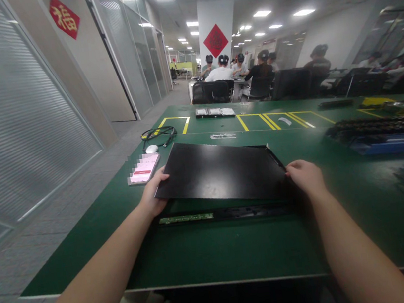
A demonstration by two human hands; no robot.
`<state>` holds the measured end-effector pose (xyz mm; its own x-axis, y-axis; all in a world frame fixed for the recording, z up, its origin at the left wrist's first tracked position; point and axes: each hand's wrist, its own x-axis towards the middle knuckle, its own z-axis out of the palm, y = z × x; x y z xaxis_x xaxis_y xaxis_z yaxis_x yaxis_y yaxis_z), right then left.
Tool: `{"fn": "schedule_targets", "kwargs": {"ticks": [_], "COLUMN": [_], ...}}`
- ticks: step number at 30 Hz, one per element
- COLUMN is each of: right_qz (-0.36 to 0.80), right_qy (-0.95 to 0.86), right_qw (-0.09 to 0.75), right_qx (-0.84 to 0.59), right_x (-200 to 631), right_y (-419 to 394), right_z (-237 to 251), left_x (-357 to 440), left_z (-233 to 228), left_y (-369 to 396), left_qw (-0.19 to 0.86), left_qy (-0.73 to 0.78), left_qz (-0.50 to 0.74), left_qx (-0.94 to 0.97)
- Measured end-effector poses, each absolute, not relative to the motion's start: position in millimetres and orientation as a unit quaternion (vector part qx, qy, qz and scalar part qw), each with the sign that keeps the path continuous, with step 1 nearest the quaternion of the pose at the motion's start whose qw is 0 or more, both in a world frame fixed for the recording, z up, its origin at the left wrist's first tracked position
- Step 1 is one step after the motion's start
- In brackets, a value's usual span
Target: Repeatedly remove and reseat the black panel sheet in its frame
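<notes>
Left hand clamped on the panel, thumb on top at the left edge! Right hand pinching in at the opposite edge, by a thin dark rim; how much it grips of each, I cannot tell. The black panel sits between the two hands, over the green table. Just on the near side, a green circuit board lies lengthwise. Out left: phone, screen lit, then a white mouse and a coiled cable. Across to the right, a blue tray; far back, seated people!
</notes>
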<state>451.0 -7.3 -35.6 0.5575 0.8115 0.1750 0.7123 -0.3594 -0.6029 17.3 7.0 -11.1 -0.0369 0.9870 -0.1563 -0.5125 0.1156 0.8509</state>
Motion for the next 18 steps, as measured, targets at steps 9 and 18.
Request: {"fn": "schedule_targets", "kwargs": {"ticks": [9,18], "right_qz": [0.07,0.039], "right_qy": [-0.469,-0.48], "right_qw": [0.311,0.302], "right_qx": [-0.824,-0.823], "right_x": [449.8,451.3], "right_y": [-8.4,-7.4], "right_z": [-34.7,-36.7], "left_x": [15.6,15.5], "left_z": [-15.1,-16.3], "left_y": [7.9,8.2], "left_qw": [0.617,0.614], "left_qy": [0.404,0.405], "left_qz": [0.595,0.592], "left_qx": [0.319,0.33]}}
